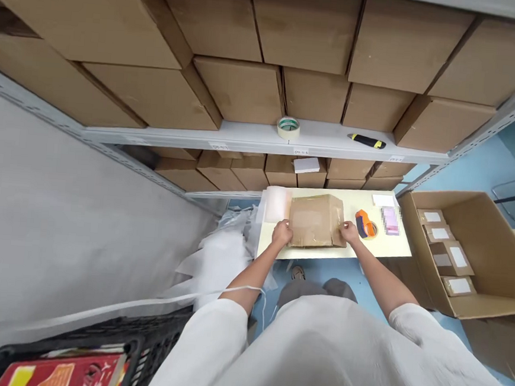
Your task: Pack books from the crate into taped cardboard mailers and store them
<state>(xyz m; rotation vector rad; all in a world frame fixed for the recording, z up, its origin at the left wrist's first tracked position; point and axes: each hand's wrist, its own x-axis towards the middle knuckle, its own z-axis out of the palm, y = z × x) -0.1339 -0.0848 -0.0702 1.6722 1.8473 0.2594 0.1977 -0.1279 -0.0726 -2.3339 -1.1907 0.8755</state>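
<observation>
a: where's the cardboard box [315, 221]?
b: on the desk [396, 247], taped shut already. left hand [282, 233] and right hand [349, 231] press its sides, fingers bent against it. tape dispenser [364, 224] just beside.

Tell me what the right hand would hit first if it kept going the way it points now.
The right hand points left, against the cardboard box it already touches, so the box comes first. The tape dispenser sits behind it, out of that line. Depth is hard to judge.

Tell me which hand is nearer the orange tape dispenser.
Right. The right hand rests on the cardboard box's right edge, just beside the orange tape dispenser; the left hand is at the box's far left edge.
</observation>
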